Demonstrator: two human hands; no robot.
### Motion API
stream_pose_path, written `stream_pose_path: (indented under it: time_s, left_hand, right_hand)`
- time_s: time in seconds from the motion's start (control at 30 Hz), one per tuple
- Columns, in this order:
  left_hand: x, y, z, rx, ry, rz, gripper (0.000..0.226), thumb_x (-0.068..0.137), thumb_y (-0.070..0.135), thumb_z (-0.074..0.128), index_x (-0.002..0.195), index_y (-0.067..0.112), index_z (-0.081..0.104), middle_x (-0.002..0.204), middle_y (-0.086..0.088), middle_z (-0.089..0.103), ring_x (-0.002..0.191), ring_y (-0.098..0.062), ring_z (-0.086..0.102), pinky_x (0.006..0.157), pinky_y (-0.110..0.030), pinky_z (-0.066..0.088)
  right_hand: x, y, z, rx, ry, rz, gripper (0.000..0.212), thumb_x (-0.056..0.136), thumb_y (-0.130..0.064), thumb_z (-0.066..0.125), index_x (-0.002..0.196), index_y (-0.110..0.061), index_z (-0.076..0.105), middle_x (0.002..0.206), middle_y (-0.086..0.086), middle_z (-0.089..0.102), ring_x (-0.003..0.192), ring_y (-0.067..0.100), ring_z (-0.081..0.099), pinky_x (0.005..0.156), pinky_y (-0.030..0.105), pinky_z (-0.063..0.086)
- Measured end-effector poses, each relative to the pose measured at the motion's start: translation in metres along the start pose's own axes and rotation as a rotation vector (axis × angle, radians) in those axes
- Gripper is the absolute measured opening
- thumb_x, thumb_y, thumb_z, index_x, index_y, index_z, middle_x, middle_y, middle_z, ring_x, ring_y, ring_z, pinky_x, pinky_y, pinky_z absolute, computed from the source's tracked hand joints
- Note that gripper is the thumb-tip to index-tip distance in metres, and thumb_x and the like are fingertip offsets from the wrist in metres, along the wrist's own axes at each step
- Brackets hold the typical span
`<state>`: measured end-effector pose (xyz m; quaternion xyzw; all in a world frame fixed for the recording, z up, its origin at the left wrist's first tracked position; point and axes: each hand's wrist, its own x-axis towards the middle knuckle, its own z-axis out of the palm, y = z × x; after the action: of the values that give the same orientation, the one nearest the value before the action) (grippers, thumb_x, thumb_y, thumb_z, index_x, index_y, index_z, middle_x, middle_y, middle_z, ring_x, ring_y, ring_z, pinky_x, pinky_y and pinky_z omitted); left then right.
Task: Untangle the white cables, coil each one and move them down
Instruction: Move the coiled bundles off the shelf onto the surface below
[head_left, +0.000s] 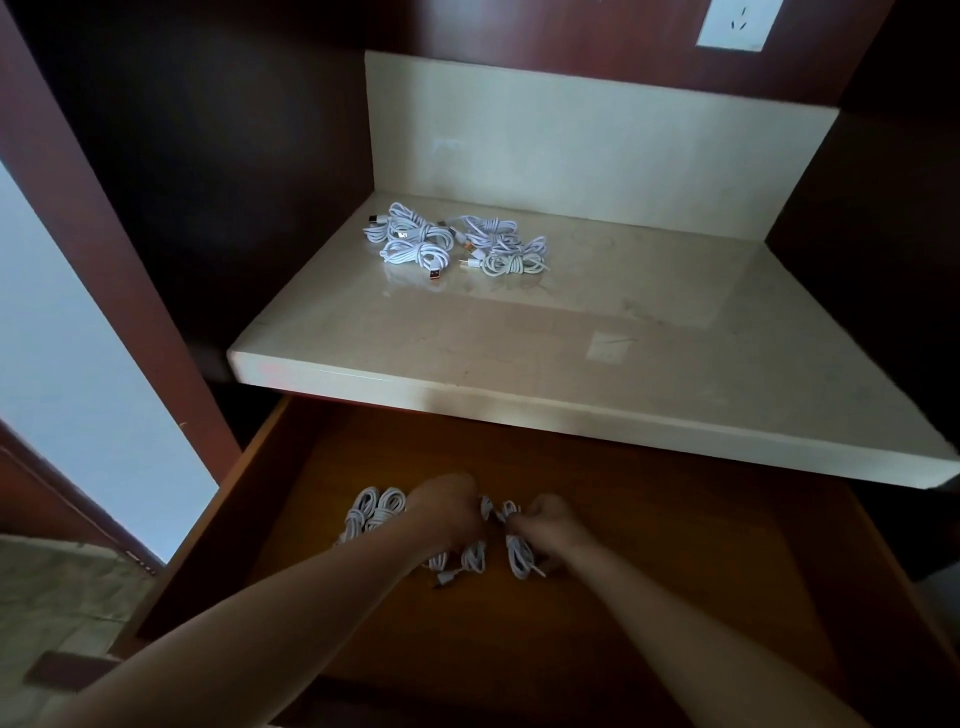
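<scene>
Your left hand (449, 512) and right hand (545, 522) pinch one coiled white cable (498, 510) inside the open brown wooden drawer (675, 545). Set it flat beside the neighbouring coils (374, 512), ends tucked. Other white cable bundles (452, 244) lie on the beige marble tabletop (571, 332).

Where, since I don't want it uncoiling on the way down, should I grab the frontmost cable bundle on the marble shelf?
Pinch the front bundle across its wrapped middle, where the turns bind the loops, coming from above at the open front of the shelf. Its USB plug sticks out loose toward you, and other bundles crowd behind it.
</scene>
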<state>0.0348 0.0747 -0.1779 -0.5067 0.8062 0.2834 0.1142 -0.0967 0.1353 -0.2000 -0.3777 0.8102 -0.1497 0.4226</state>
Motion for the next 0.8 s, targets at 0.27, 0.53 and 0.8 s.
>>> stream_pose_path:
  time_s: [0.27,0.53,0.8]
  left_hand:
    - [0.004,-0.005,0.008,0.205,0.128,0.08,0.033,0.093,0.022,0.059,0.124,0.014,0.053,0.112,-0.005,0.063,0.101,-0.024,0.061,0.07,-0.033,0.048]
    - [-0.016,-0.001,-0.026,0.086,-0.001,0.182,0.025,0.095,0.037,0.056,0.109,0.018,0.065,0.101,0.002,0.066,0.093,-0.016,0.063,0.077,-0.029,0.05]
    - [-0.068,0.012,-0.136,-0.072,0.219,0.353,0.009,0.091,0.023,0.061,0.089,0.025,0.07,0.073,0.008,0.069,0.059,-0.009,0.065,0.064,-0.022,0.05]
  right_hand:
    - [0.004,0.007,0.014,0.097,-0.005,-0.031,0.014,0.098,-0.018,0.058,0.086,-0.011,0.058,0.093,0.011,0.062,0.084,0.029,0.067,0.065,0.034,0.058]
    - [-0.021,-0.005,-0.023,-0.285,-0.05,-0.293,0.007,0.095,-0.021,0.058,0.095,-0.018,0.065,0.092,0.002,0.064,0.082,0.018,0.064,0.076,0.037,0.054]
    - [-0.087,-0.086,-0.098,-0.424,0.08,-0.774,0.013,0.092,-0.031,0.063,0.1,-0.027,0.073,0.096,-0.012,0.068,0.086,0.003,0.061,0.081,0.029,0.052]
